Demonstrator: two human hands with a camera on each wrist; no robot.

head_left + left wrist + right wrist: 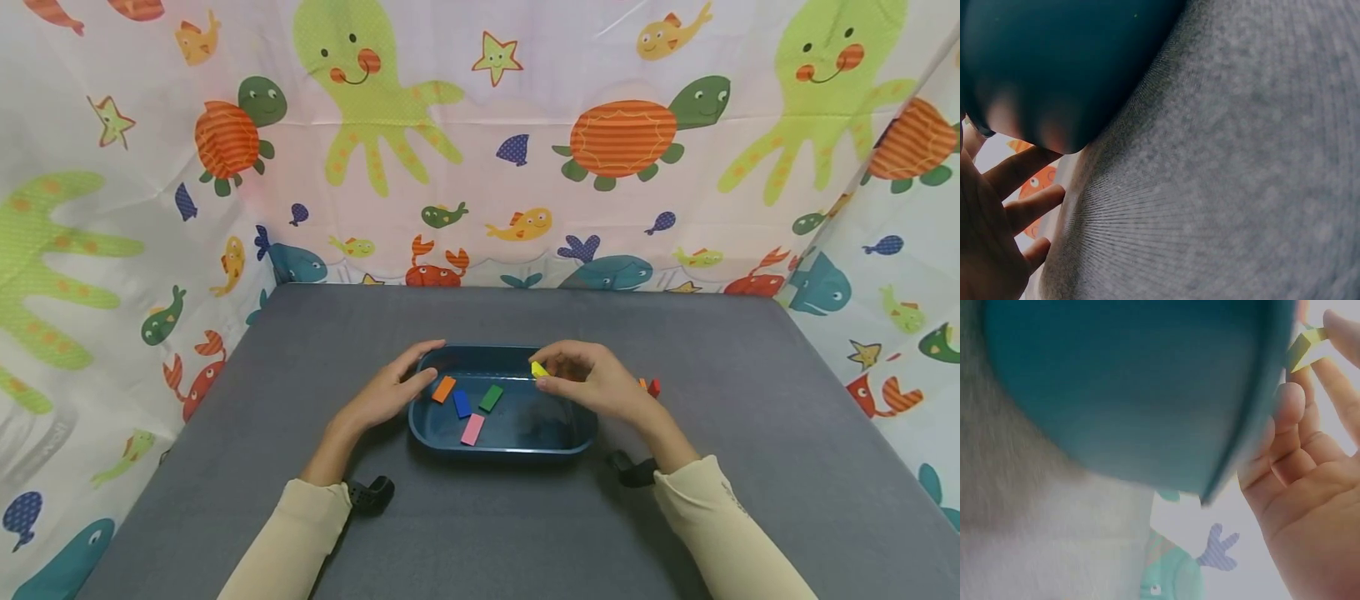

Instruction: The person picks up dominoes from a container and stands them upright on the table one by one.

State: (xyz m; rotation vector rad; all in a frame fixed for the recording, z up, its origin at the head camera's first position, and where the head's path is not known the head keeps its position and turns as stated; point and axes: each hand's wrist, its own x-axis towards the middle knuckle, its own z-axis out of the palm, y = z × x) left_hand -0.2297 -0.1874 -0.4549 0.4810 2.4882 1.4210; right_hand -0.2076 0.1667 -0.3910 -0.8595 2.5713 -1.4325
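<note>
A dark blue tray (525, 452) with rounded corners holds an orange block (444, 389), a blue block (461, 404), a green block (491, 398) and a pink block (472, 430). My left hand (390, 387) rests on the tray's left end, thumb at the rim; in the left wrist view its fingers (1035, 209) are straight and spread beside the tray wall. Over the tray's right end, my right hand (592, 379) pinches a yellow block (538, 369) between thumb and finger. In the right wrist view the yellow block (1308, 350) shows just past the rim.
Partly hidden behind my right wrist, a red block (655, 387) and an orange piece (642, 384) lie on the grey table (480, 533). A curtain (465, 108) with printed sea animals hangs at the back and both sides. Black straps (371, 497) circle my wrists.
</note>
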